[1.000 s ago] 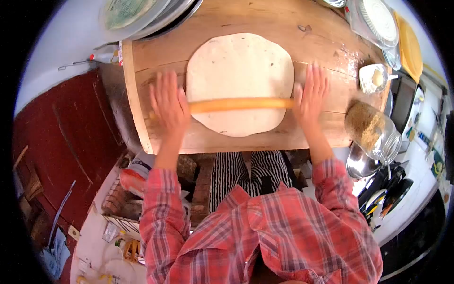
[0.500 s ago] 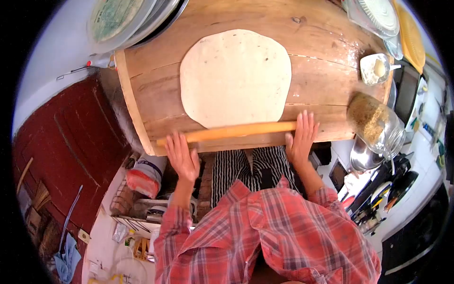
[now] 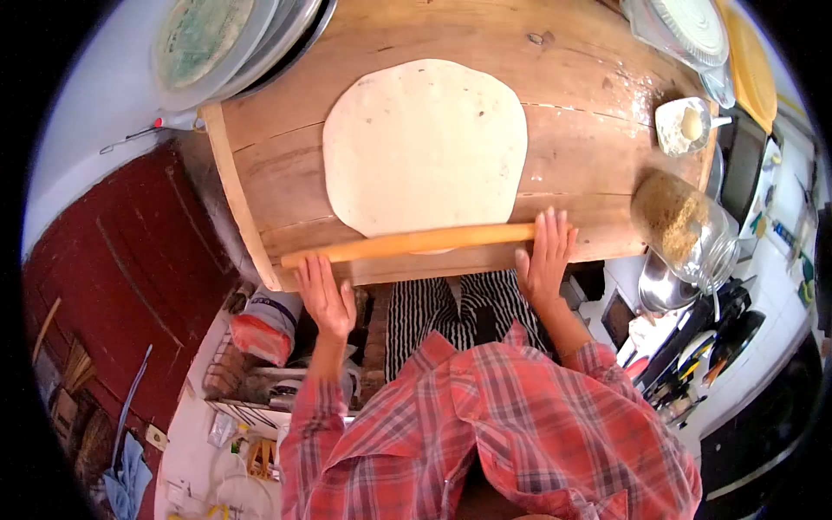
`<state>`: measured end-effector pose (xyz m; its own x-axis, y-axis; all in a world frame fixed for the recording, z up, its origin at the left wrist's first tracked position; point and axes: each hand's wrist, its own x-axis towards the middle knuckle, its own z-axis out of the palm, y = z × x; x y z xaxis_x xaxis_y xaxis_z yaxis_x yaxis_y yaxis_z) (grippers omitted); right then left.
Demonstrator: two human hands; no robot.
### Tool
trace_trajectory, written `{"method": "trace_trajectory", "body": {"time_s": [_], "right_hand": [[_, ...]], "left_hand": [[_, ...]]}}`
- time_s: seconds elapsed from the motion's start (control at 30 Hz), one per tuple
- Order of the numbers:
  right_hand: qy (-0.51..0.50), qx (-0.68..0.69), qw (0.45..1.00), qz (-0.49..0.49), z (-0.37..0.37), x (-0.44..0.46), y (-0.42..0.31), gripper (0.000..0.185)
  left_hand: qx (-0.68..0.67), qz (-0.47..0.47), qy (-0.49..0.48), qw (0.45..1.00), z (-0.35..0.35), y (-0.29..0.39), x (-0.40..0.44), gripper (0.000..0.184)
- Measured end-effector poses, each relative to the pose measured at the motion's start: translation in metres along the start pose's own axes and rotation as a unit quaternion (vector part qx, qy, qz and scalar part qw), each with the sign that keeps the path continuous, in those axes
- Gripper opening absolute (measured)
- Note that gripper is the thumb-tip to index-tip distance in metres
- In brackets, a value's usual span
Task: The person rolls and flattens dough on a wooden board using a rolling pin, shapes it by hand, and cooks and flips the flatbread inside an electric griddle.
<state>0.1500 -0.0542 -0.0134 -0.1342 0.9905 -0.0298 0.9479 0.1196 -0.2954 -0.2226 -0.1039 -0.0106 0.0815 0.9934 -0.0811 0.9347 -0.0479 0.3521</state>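
Note:
A broad, flat sheet of dough (image 3: 425,147) lies on the wooden board (image 3: 581,156), with a few dark specks on its upper part. Across its near edge rests a wooden rolling pin (image 3: 416,243), tilted slightly, its right end farther from my body. My left hand (image 3: 326,299) touches the pin's left end with fingers stretched out. On the pin's right end lies my right hand (image 3: 546,260), its fingers also extended and the thumb apart. Neither hand is wrapped round the pin.
Stacked pans and a lid (image 3: 208,43) stand at the back left. On the right are a small white bowl (image 3: 683,126), a tilted glass jar of brown powder (image 3: 680,221) and clear plastic containers (image 3: 685,30). A metal bowl (image 3: 663,284) sits below the jar.
Both hands and the rolling pin have moved from the dough's lower middle back to its near edge. Over the last half second they have hardly moved, and the view has shifted slightly.

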Motion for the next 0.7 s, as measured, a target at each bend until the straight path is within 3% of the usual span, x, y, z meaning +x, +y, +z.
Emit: {"method": "trace_trajectory", "body": {"time_s": [0.07, 0.2, 0.3, 0.37, 0.43, 0.53, 0.63, 0.7], "right_hand": [[0.052, -0.016, 0.998, -0.027, 0.004, 0.059, 0.003, 0.056], [0.172, -0.043, 0.983, -0.037, -0.008, 0.202, 0.002, 0.055], [0.167, -0.055, 0.984, -0.022, -0.014, 0.232, 0.000, 0.057], [0.091, -0.058, 0.993, -0.046, -0.005, 0.192, -0.003, 0.057], [0.079, 0.009, 0.996, -0.042, 0.002, 0.134, -0.019, 0.061], [0.072, 0.025, 0.997, -0.021, 0.002, 0.105, -0.028, 0.063], [0.063, -0.052, 0.996, -0.033, 0.000, 0.162, -0.024, 0.064], [0.110, -0.058, 0.991, -0.049, 0.011, 0.220, -0.021, 0.063]], "left_hand": [[0.035, 0.006, 0.026, 0.999, 0.001, -0.010, 0.058, 0.058], [0.061, -0.033, 0.173, 0.982, -0.016, -0.015, 0.211, 0.052], [0.038, -0.093, 0.186, 0.977, -0.013, -0.030, 0.239, 0.052], [0.048, -0.084, 0.138, 0.986, -0.007, -0.024, 0.199, 0.052], [0.038, -0.028, 0.098, 0.994, 0.005, -0.017, 0.136, 0.052], [0.023, -0.029, 0.078, 0.996, -0.001, -0.003, 0.104, 0.053], [0.063, 0.002, 0.142, 0.988, -0.006, -0.024, 0.174, 0.050], [0.076, -0.040, 0.205, 0.975, -0.008, -0.038, 0.225, 0.046]]}}
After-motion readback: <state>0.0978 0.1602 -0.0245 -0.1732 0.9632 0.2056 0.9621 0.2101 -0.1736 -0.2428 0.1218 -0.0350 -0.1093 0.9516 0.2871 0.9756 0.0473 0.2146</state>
